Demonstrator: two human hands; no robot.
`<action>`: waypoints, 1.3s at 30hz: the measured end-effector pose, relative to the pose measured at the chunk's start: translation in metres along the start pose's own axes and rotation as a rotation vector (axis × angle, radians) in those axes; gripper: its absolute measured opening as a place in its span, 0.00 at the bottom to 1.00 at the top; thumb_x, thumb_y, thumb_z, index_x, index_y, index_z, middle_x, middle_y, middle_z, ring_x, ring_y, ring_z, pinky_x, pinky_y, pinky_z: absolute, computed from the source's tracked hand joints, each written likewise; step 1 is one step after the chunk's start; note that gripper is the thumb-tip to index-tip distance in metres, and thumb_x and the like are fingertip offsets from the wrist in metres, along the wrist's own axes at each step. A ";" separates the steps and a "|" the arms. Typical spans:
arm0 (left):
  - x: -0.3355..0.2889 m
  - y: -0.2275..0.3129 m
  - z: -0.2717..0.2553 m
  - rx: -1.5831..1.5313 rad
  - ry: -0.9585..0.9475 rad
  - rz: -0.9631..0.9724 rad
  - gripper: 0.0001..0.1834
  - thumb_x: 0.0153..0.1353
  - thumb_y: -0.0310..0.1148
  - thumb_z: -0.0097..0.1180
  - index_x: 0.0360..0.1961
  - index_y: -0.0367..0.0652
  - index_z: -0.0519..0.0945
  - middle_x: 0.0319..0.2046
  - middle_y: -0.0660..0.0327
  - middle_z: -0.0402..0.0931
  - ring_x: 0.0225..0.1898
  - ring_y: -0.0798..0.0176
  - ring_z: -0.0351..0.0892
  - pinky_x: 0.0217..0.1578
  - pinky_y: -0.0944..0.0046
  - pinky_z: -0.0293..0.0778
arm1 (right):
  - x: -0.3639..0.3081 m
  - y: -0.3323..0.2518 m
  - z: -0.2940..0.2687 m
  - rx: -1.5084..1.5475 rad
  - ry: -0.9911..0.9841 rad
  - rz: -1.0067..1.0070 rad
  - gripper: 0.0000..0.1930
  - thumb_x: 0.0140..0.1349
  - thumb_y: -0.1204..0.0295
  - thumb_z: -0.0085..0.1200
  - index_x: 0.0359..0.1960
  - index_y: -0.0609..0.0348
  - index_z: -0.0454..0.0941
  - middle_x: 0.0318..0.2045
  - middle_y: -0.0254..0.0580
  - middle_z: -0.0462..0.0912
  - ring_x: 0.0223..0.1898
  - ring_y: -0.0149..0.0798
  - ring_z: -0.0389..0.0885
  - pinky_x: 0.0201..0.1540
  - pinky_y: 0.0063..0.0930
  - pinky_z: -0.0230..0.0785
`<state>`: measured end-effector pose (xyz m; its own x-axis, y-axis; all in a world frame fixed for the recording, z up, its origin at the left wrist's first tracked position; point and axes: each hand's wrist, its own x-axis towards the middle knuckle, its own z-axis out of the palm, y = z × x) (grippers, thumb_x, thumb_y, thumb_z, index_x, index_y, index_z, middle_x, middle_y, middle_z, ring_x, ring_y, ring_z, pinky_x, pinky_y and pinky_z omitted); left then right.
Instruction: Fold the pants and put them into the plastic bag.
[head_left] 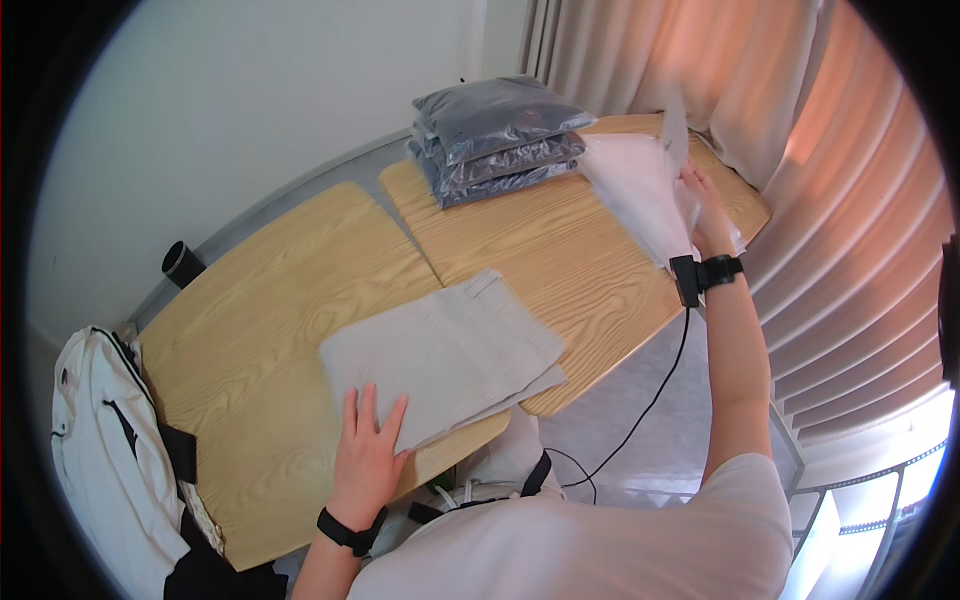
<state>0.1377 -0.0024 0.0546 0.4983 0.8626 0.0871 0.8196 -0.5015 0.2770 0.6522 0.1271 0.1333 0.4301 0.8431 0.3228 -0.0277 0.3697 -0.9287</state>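
Resting splayed, your left hand (368,468) touches the trousers (450,350), at one o'clock from it on the worktop (250,290); your right hand (709,217), at two o'clock, is at the bags (632,180), its grip too blurred to tell. Expect soft, floppy cloth: support both edges.

Left hand (368,465): at seven o'clock, palm down, fingers spread, tips toward twelve. Left forearm (326,572): partly visible. Right arm (738,370): outstretched from four o'clock. Right hand (707,207): at two o'clock, fingers partly curled.
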 end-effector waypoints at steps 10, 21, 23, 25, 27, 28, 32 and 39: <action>-0.002 -0.026 -0.002 -0.232 0.003 0.061 0.31 0.58 0.40 0.55 0.62 0.48 0.63 0.64 0.42 0.49 0.66 0.38 0.47 0.62 0.50 0.51 | -0.165 -0.043 0.204 -0.390 -0.873 0.105 0.05 0.63 0.71 0.48 0.34 0.58 0.74 0.65 0.50 0.60 0.57 0.35 0.68 0.55 0.24 0.61; 0.004 -0.037 -0.038 -0.809 0.238 0.191 0.08 0.59 0.32 0.52 0.37 0.42 0.79 0.66 0.50 0.53 0.68 0.47 0.47 0.63 0.49 0.48 | -0.273 0.055 0.281 -0.449 -1.016 -0.054 0.08 0.60 0.69 0.48 0.38 0.57 0.75 0.49 0.55 0.72 0.57 0.56 0.65 0.58 0.43 0.57; 0.011 -0.035 -0.038 -0.768 0.148 0.207 0.07 0.58 0.32 0.54 0.31 0.41 0.81 0.64 0.51 0.57 0.68 0.47 0.47 0.63 0.49 0.49 | -0.272 0.057 0.280 -0.434 -1.065 -0.008 0.09 0.60 0.72 0.46 0.39 0.58 0.76 0.44 0.53 0.74 0.50 0.55 0.69 0.54 0.43 0.61; 0.017 -0.035 -0.033 -0.665 0.107 0.215 0.06 0.56 0.29 0.55 0.32 0.41 0.82 0.60 0.50 0.65 0.65 0.49 0.56 0.61 0.53 0.53 | -0.272 0.052 0.274 -0.321 -1.071 0.057 0.09 0.59 0.73 0.47 0.40 0.59 0.76 0.46 0.52 0.74 0.50 0.53 0.70 0.53 0.40 0.63; 0.023 -0.038 -0.030 -0.651 0.112 0.181 0.07 0.56 0.28 0.54 0.35 0.41 0.82 0.59 0.51 0.66 0.62 0.50 0.60 0.59 0.55 0.57 | -0.269 0.041 0.263 -0.211 -1.067 0.118 0.09 0.59 0.74 0.47 0.40 0.60 0.76 0.47 0.51 0.74 0.49 0.51 0.72 0.52 0.38 0.64; 0.025 -0.040 -0.028 -0.632 0.119 0.139 0.09 0.56 0.27 0.53 0.38 0.40 0.81 0.58 0.52 0.67 0.60 0.51 0.64 0.57 0.57 0.61 | -0.268 0.032 0.252 -0.231 -1.047 0.089 0.09 0.59 0.74 0.48 0.40 0.62 0.76 0.47 0.50 0.75 0.48 0.47 0.73 0.51 0.34 0.65; 0.022 -0.046 -0.016 -0.415 0.188 0.155 0.15 0.57 0.22 0.50 0.46 0.40 0.78 0.55 0.53 0.70 0.51 0.53 0.72 0.50 0.60 0.68 | -0.244 -0.003 0.207 -0.328 -1.047 0.267 0.10 0.61 0.73 0.50 0.42 0.63 0.78 0.45 0.44 0.79 0.45 0.36 0.77 0.49 0.27 0.68; 0.028 -0.067 0.013 -0.875 0.278 -0.173 0.27 0.55 0.14 0.42 0.58 0.41 0.69 0.44 0.61 0.70 0.34 0.69 0.72 0.33 0.70 0.72 | -0.188 0.009 0.155 -0.644 -0.351 -0.159 0.10 0.56 0.74 0.54 0.40 0.61 0.80 0.38 0.41 0.81 0.41 0.32 0.77 0.43 0.25 0.68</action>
<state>0.1008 0.0546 0.0265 0.2112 0.9622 0.1721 0.3152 -0.2337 0.9198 0.4315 0.0320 0.0929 0.0685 0.9136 0.4008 0.5909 0.2866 -0.7541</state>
